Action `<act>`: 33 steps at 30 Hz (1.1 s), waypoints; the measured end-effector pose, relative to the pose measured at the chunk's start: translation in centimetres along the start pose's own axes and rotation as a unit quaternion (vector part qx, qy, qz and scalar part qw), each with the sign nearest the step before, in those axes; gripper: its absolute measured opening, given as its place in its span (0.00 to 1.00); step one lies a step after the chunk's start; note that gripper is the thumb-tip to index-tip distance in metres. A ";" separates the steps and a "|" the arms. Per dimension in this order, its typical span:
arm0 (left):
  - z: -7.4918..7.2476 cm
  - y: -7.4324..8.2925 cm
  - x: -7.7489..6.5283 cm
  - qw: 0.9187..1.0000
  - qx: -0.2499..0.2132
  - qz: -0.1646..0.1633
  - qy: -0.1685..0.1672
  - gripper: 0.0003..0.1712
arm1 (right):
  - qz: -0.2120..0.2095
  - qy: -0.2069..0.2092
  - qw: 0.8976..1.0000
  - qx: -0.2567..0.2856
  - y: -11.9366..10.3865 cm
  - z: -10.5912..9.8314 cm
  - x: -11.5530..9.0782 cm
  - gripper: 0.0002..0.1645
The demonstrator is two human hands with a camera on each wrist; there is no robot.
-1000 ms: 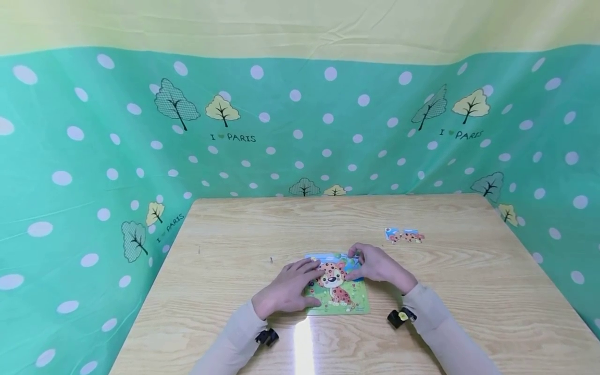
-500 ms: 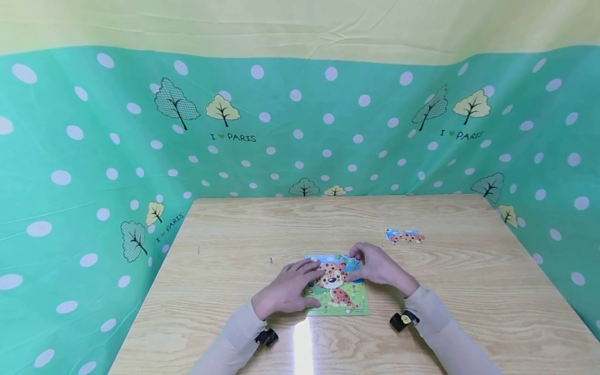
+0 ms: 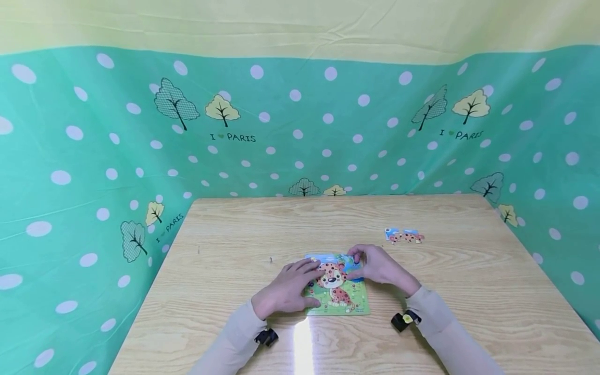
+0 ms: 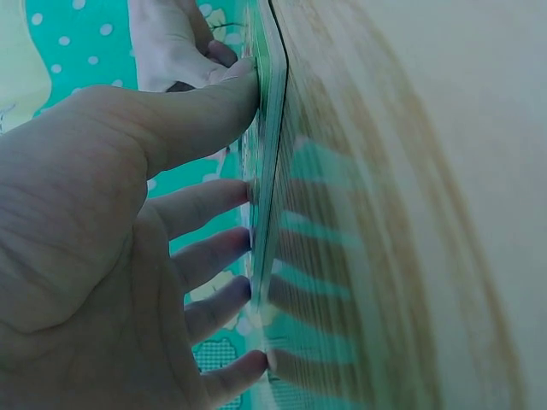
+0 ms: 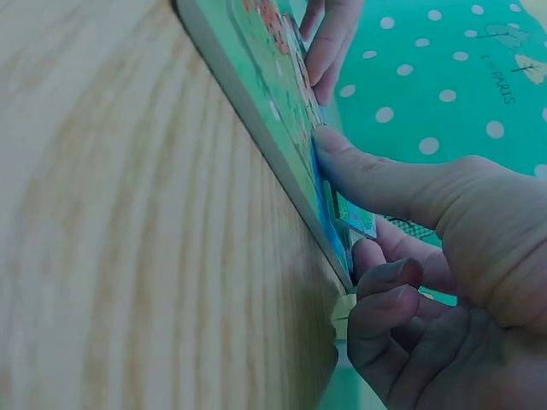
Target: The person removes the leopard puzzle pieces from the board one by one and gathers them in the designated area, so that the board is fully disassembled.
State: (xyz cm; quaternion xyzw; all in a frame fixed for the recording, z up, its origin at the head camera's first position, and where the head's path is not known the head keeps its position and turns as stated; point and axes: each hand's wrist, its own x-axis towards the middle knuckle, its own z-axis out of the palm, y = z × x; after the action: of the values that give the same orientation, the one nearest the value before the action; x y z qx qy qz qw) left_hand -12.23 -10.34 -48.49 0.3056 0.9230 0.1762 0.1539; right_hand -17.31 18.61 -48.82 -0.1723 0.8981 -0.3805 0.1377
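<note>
One left hand (image 3: 290, 287): spread on puzzle (image 3: 359, 301), lower centre
Right hand (image 3: 377, 263): pinching piece (image 5: 357, 219)
Piece: prolly light, stiff; grab edges

The board (image 4: 272, 111) on the table (image 4: 427, 213) is touched by the left hand (image 4: 111, 213); beyond, the right hand (image 4: 171, 43) is partly seen.

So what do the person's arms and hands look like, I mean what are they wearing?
The left hand and right hand are bare, without gloves. Both arms wear long, plain, pale beige sleeves. At the wrist end of the left sleeve sits a small black device; the right sleeve has a similar black gadget with a yellow patch.
</note>
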 end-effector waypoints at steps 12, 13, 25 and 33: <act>-0.1 0.1 -0.1 1.000 0.006 0.002 0.002 0.45 | 0.011 0.037 0.998 0.050 1.2 -0.4 0.3 0.12; -0.1 0.1 -0.1 1.000 0.006 0.002 0.002 0.45 | 0.013 0.036 0.997 0.061 1.4 -0.4 0.3 0.12; -0.2 0.2 -0.1 1.000 0.005 0.005 0.004 0.45 | 0.053 0.060 0.993 0.092 2.1 -0.9 0.7 0.15; -0.2 0.1 -0.1 1.000 0.010 0.007 0.005 0.45 | 0.062 0.066 0.993 0.073 2.2 -1.2 0.4 0.16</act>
State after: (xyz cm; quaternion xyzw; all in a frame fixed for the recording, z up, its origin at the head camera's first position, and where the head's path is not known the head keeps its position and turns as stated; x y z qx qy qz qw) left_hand -12.13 -10.37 -48.21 0.3132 0.9231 0.1696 0.1454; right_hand -18.61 20.66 -49.69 -0.0803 0.8841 -0.4461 0.1133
